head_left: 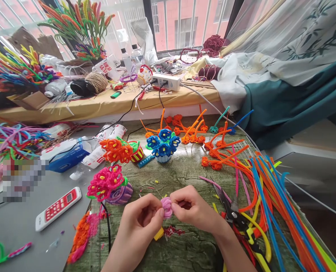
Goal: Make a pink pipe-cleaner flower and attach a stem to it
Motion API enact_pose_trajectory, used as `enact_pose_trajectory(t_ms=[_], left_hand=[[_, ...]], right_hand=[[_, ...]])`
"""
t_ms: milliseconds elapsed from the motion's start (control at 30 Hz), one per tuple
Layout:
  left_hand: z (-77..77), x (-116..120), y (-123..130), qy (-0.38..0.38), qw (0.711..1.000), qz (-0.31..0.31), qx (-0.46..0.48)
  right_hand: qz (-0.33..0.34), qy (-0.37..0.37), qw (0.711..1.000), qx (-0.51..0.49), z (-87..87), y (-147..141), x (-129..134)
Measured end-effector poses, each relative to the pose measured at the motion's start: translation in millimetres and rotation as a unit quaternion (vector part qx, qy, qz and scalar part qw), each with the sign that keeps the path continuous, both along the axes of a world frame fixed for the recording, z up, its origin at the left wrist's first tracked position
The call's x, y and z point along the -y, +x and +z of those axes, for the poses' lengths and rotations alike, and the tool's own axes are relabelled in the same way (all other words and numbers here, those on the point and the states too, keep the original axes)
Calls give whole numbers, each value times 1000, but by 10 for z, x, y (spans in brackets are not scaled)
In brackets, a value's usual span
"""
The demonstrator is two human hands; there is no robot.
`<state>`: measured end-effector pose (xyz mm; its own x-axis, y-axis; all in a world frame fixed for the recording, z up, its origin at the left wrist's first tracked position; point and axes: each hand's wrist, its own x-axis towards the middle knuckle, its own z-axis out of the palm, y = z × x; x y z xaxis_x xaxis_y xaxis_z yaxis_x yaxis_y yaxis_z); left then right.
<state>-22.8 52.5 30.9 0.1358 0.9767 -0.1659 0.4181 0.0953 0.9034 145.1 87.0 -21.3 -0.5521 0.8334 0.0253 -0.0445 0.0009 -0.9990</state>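
Note:
A small light-pink pipe cleaner flower [167, 207], coiled in loops, is held up between both hands above the table. My left hand [141, 221] pinches its left side with thumb and forefinger. From the right, my right hand [193, 209] grips the other edge, fingers curled in. Partly behind my left thumb lies a yellow object [158, 234], with dark red scraps [174, 231] beside it. Left of the hands stands a bunch of magenta pipe cleaner flowers [105, 183] in a purple striped pot [119, 193].
Scissors [227, 207] and yellow-black pliers [250, 232] lie right of my right hand, beside loose pipe cleaners [284, 211]. Blue flowers [163, 143], orange flowers [116, 150] and several orange stemmed pieces [194, 138] stand farther back. A red-white handset [58, 207] lies left. A power strip [168, 81] rests on the sill.

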Motion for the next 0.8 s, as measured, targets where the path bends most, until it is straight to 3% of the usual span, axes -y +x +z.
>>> enact_pose_trajectory(t_ms=[167,333,467,533,633,700,800], left_hand=[[-58,62,15,156,974,13,-164],[-66,112,72,322,893,-16,-313],[-96,166,91,422,824,-48,-375],[-86,189,54,412,836,-42,-360],[-9,177,-58,277,923,0,-266],[52,132,-138,185,964,27,-188],[89,41,-194,121,985,16,-122]], right_hand=[[-26,46,998,33,7,-22,16],[-38,101,993,53,33,-60,40],[-38,135,989,55,35,-72,51],[-45,136,988,50,40,-52,47],[-47,148,987,47,58,6,29],[-35,174,982,55,62,43,17],[-38,232,966,103,31,59,6]])
